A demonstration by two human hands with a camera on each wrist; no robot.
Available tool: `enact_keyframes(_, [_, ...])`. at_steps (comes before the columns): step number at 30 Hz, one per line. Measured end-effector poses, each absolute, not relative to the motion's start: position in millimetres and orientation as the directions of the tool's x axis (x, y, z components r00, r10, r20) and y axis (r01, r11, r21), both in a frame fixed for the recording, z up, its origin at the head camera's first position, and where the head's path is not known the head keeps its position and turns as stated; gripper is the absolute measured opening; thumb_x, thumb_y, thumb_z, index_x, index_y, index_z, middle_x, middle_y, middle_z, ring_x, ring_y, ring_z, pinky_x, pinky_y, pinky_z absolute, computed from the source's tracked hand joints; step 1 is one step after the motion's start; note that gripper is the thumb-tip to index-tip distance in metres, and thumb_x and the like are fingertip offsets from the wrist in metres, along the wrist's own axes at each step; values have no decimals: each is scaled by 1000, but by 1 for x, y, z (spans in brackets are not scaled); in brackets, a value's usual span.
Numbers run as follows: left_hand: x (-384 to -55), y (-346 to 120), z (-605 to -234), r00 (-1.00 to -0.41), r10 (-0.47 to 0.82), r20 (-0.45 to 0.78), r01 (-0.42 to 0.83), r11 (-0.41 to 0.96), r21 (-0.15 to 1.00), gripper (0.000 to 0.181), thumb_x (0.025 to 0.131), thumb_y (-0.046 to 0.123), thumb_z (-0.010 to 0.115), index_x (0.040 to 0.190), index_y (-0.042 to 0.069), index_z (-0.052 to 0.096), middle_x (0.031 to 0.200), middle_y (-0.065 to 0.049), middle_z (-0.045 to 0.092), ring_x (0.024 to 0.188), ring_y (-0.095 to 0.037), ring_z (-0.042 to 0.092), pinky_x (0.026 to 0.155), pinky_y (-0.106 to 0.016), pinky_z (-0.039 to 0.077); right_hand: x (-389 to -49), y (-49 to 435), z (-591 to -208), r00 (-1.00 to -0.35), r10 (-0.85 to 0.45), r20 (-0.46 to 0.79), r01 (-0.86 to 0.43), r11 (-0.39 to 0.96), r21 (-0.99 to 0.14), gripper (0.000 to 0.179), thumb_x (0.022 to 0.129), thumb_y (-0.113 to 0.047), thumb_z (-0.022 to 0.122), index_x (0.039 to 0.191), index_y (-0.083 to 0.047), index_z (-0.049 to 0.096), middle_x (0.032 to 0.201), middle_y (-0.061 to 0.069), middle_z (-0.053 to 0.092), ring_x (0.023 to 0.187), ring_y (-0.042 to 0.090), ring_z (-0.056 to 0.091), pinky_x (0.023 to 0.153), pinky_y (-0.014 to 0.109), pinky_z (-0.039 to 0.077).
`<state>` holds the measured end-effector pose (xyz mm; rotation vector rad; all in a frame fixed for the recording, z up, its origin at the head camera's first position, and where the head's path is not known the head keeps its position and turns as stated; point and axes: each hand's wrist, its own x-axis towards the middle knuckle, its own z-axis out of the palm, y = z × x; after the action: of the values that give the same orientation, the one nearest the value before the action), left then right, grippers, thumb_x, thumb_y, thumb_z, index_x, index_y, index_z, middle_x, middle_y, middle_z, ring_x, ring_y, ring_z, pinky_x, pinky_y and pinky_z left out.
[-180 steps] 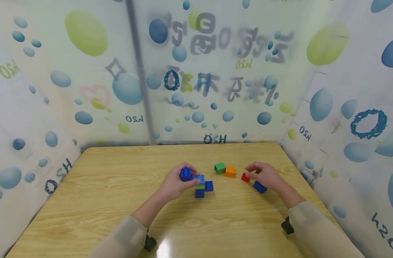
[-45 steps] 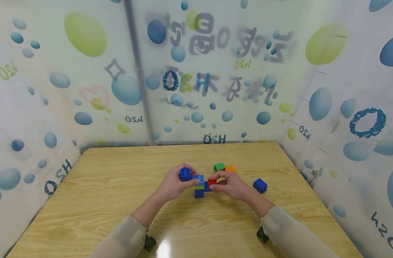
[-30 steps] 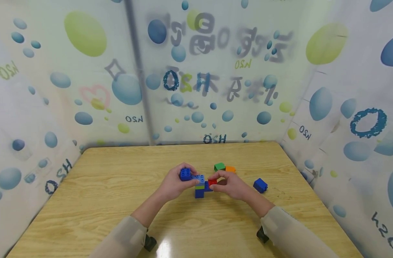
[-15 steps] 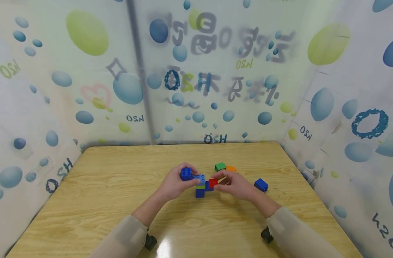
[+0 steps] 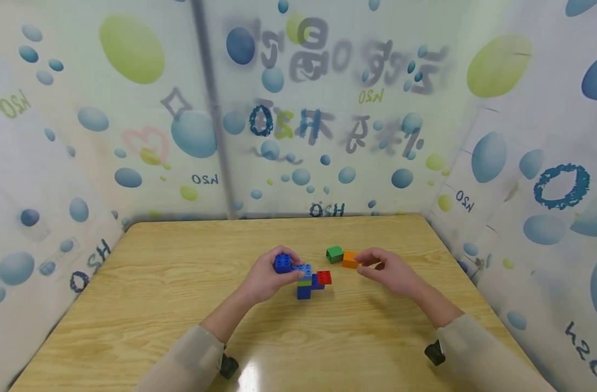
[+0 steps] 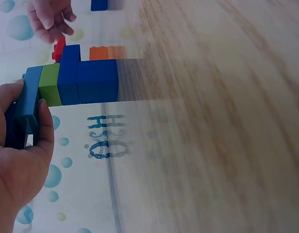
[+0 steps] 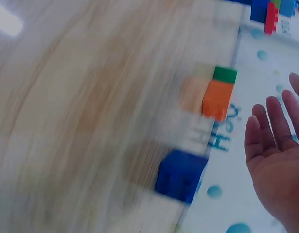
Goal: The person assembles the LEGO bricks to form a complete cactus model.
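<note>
My left hand (image 5: pixel 266 279) grips a small assembly of toy building bricks by its light-blue brick (image 5: pixel 305 269). A dark-blue brick (image 5: pixel 282 263) sits at its left end. Under the light-blue brick comes a thin lime-green brick (image 6: pixel 50 85), then dark-blue bricks (image 6: pixel 98 81) below. On the dark-blue brick jutting out to the right sits a red brick (image 5: pixel 324 277). My right hand (image 5: pixel 394 272) hovers to the right of the assembly with fingers apart and nothing between them. Its fingertips are near an orange brick (image 5: pixel 349 259) in the head view.
A green brick (image 5: pixel 335 254) lies against the orange one on the wooden table (image 5: pixel 181 305). One loose dark-blue brick (image 7: pixel 181 175) shows in the right wrist view; my right hand hides it in the head view. A patterned curtain (image 5: pixel 298 179) rises behind the table.
My right hand carried the red brick from the right onto the assembly's protruding blue brick, let go, and moved back to the right. My left hand has kept its hold in place.
</note>
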<state>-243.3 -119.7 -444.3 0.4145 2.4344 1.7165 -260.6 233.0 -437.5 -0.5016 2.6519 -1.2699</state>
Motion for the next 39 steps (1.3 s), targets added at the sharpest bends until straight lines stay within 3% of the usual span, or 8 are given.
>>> enact_keyframes(12, [-244,-120,-444,-953,300,48,148,319,936,30,99,25,85,124,17,70,133,-6,75,131,-33,68,107,-51,61,-259,289,-444,-962,-271,44,-214,643,-735,36,110,-25,70,138,-3,70,136,18,72,123,29,65,92,20,56])
enact_keyframes(19, [-244,-121,-445,-949,308,60,162,317,935,31,99,25,85,124,17,70,133,-6,75,131,-33,68,107,-50,61,-257,311,-453,-967,-253,10,-187,683,-706,44,106,-28,75,140,-1,68,139,20,71,121,32,66,91,31,58])
enact_keyframes(24, [-244,-121,-445,-949,309,65,166,314,935,31,99,25,85,124,17,70,132,-6,75,130,-32,68,107,-50,61,-254,319,-459,-962,-269,-37,-165,687,-708,51,101,-28,82,139,1,66,135,22,69,110,26,66,83,28,58])
enact_keyframes(39, [-244,-120,-446,-950,306,62,158,302,940,30,99,23,85,124,15,71,131,-6,77,129,-30,69,107,-48,61,-255,320,-470,-957,-255,-136,-91,712,-696,64,94,-30,89,136,4,55,128,21,66,105,26,61,89,36,56])
